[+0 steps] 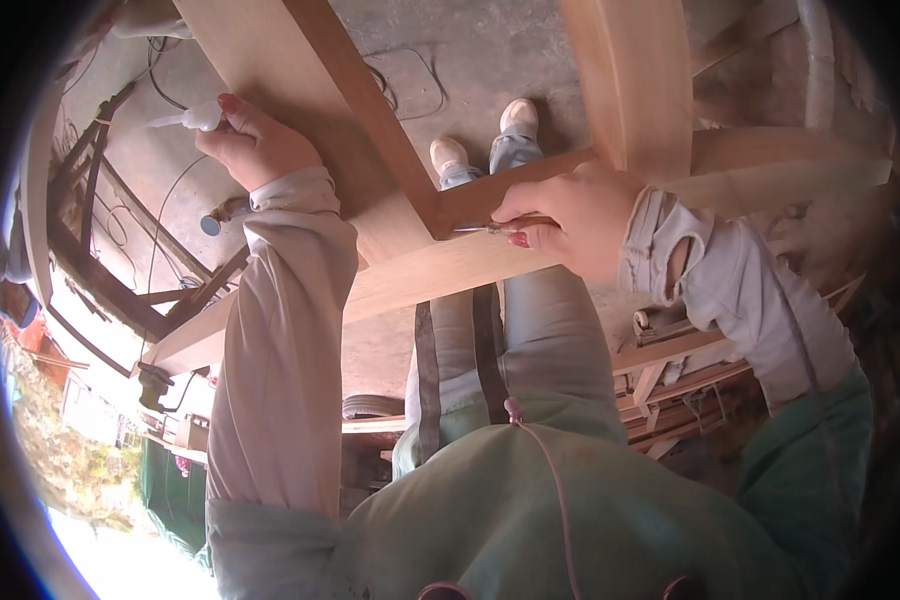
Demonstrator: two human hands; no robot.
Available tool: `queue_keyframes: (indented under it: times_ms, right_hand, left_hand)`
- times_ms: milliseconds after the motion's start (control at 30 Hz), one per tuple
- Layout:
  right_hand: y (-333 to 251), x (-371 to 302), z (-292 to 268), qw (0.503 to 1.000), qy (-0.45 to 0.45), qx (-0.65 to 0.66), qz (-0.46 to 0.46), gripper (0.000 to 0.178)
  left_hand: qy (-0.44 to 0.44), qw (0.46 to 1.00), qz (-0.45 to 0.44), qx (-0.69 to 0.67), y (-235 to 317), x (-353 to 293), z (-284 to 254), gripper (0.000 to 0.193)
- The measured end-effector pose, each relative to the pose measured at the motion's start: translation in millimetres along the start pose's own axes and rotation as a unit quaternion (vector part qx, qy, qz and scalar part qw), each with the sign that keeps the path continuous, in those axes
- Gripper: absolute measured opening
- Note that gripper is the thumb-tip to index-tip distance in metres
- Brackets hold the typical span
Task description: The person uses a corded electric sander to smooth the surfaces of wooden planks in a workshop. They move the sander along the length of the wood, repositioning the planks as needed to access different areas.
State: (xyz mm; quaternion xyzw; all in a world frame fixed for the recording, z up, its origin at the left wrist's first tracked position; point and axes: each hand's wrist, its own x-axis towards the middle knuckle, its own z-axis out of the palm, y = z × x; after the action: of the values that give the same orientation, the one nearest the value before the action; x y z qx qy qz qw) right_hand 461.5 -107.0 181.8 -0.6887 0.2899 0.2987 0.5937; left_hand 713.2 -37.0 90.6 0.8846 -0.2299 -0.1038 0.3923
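My left hand (268, 150) is closed around a small white squeeze bottle (206, 117), whose thin nozzle points left. That hand is beside the left edge of a wide wooden board (270, 70). In my right hand (592, 212) is a slim hand tool with a thin metal shaft (472, 229); its exact kind is hard to tell. The shaft points left, and its tip is at the corner where the wide board meets a long wooden rail (440, 285). My right fingers pinch the tool just above the rail, hiding most of its handle.
Another thick wooden piece (635, 80) joins the rail at the right. A dark frame (100, 250) stands at the left, near cables on the concrete floor (470, 50). Lumber (670, 360) is stacked low at the right. My shoes (518, 115) show beyond the rail.
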Motion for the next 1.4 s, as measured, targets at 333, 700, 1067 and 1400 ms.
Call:
queue_keyframes:
  times_ms: [333,700,1067,1400]
  right_hand:
    - [2.2,-0.1,16.2,0.991,0.032,0.129,-0.032,0.021]
    - [14.8,-6.8,56.0,0.927,0.061,0.371,-0.01,0.025]
    - [21.1,-13.0,49.0,0.957,0.078,0.277,-0.025,0.028]
    - [3.2,0.6,35.6,0.978,0.024,0.205,-0.013,0.026]
  left_hand:
    - [-0.008,1.0,-0.011,-0.011,3.4,-3.4,0.2,0.039]
    - [-0.02,1.0,-0.023,0.0,12.1,-3.9,-0.7,0.041]
    - [-0.015,0.999,-0.028,0.029,6.9,0.7,-1.8,0.043]
    - [-0.021,0.997,-0.067,0.033,18.1,-5.2,-2.8,0.046]
